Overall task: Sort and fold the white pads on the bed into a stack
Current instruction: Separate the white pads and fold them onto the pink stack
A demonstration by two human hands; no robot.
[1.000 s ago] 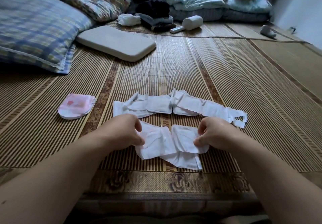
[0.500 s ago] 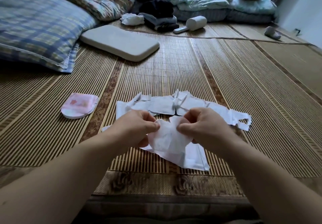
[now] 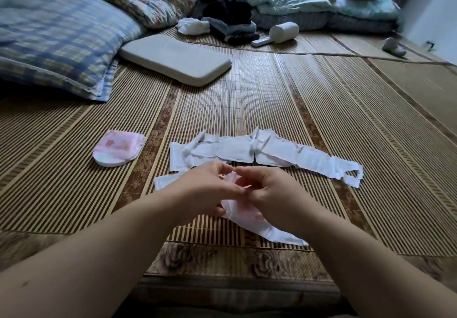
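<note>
— Starting from the left?
— Plump checked pillow, blue and cream, soft cloth. Nearer, folded pad, half-round, pink-printed, white at the rim, flat on the ribbed bamboo mat.
— And in the middle?
— Left hand, fingers curled, pinching the top of a crumpled white pad. Meets the right hand there, fingertips close together, pinching the same upper edge. Thin and creased below both hands, pinkish near the top, lower end resting on the mat near its woven border.
— Behind the hands?
— Long strip of white pads, wrinkled and papery, stretched across the mat, ragged at its right end.
— Anything that holds something?
— Far back, white cylinder with a handle, lying on its side; cannot tell what sits inside.
</note>
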